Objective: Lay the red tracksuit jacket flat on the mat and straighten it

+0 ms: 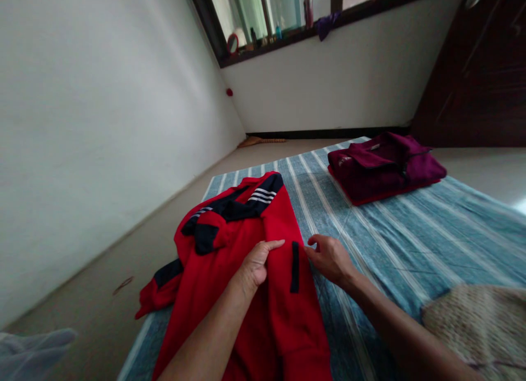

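Observation:
A red jacket (246, 293) with navy collar and white stripes lies spread on a blue striped sheet (390, 233). My left hand (257, 263) rests on the jacket's middle, fingers together and stretched toward the front fold, the thumb laid over the cloth. My right hand (329, 256) sits at the jacket's right edge beside a navy pocket strip (295, 266), fingers curled in a pinch on the red fabric's edge.
A folded maroon garment (382, 170) lies at the sheet's far right. A beige knitted piece (480, 326) covers the near right corner. Bare floor runs along the white wall on the left; a dark wooden cabinet (480, 68) stands at back right under a window sill with bottles.

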The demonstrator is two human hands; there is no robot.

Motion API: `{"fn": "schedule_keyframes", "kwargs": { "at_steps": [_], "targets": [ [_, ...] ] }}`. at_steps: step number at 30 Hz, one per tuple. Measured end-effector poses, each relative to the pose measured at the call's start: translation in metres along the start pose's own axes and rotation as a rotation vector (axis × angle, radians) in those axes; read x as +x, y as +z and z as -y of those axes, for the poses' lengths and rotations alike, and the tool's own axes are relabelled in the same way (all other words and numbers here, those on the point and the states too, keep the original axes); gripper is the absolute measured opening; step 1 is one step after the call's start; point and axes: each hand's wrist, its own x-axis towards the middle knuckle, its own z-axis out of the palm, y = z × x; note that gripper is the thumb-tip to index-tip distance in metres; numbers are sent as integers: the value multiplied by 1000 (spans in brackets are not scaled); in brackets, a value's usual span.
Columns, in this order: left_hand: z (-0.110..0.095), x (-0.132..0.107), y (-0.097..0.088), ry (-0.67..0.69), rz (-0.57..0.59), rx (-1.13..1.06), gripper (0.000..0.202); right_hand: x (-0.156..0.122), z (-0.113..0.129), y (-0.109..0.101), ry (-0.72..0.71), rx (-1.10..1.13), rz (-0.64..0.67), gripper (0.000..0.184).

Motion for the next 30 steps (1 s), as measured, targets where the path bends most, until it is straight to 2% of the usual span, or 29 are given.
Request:
{"fn": "schedule_keyframes", "kwargs": {
  "at_steps": [2, 3, 5, 8, 12, 16, 20, 24, 30],
  "targets": [
    [1, 2, 3, -29, 7, -4, 16, -20, 2, -1, -82, -38, -44, 20],
    [2, 2, 5, -40, 9, -9, 16, -31, 4, -1, -169, -68, -79, 19],
    [5, 0, 6, -52, 10, -25, 16, -54, 7, 4, -397, -104, -142, 16],
    [12, -4, 7, -45, 1, -52, 17, -86, 8, 21, -711, -80, -164, 14],
    [17, -6, 11, 6, -14, -90, 18, -113, 1, 56, -977, -123, -245, 41],
    [16, -2, 15, -3, -6, -110, 20, -124, -8, 74, -1034, -252, -206, 52],
    [17, -5, 13, -33, -18, -109, 18, -125, -9, 70, -1015, -290, -84, 55],
    [26, -22, 9, -28, -27, -115, 14, -127, -8, 61, -996, -338, 41, 52],
    [52, -59, -1, 32, 30, -52, 7, -139, -25, 31, -1150, -305, -135, 43]
  ]
}}
